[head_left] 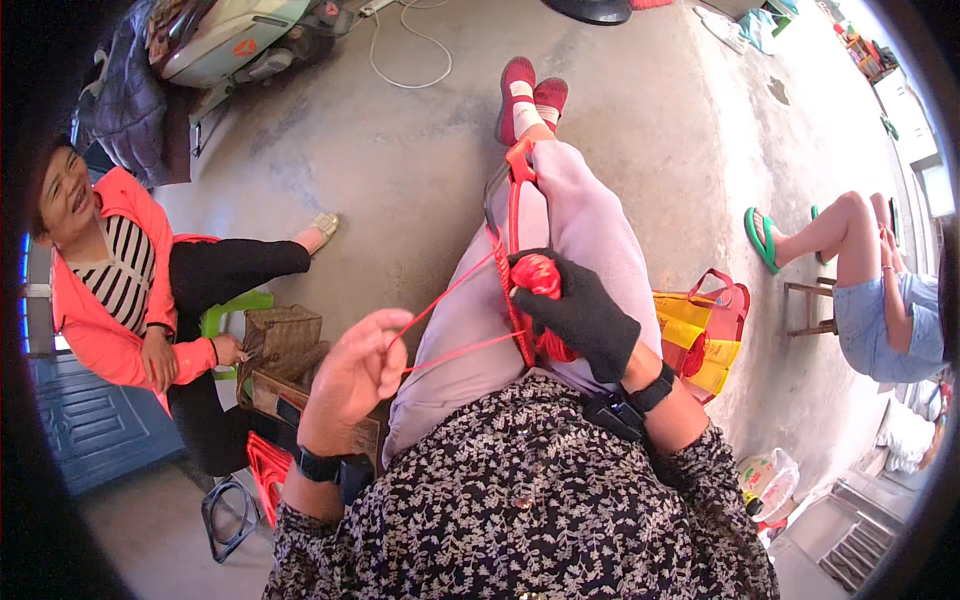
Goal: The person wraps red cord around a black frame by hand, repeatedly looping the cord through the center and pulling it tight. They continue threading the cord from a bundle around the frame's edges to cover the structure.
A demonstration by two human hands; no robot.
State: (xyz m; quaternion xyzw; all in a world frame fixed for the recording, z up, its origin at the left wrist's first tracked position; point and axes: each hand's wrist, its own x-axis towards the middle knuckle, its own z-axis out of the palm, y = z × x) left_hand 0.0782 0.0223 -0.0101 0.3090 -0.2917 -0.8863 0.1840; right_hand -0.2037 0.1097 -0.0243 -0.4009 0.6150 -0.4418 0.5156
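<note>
Across my lap lies a long red strip (515,215), its lower part looking like braided cord and its far end between my knees. My right hand (585,315), in a dark glove, is closed around a shiny bundle of red cord (537,274) beside the strip. Two strands of thin red cord (455,352) stretch from the strip to my bare left hand (362,368). That hand is raised over my left thigh, its fingers curled with the cord looped around them. More red cord shows below my right palm, partly hidden by the glove.
At left sits a person in a coral jacket (130,270), near a woven basket (280,335). A red and yellow bag (715,330) stands by my right thigh. Another person's bare legs (845,235) are at right, beside a wooden stool (808,305). A scooter (230,45) is parked far left.
</note>
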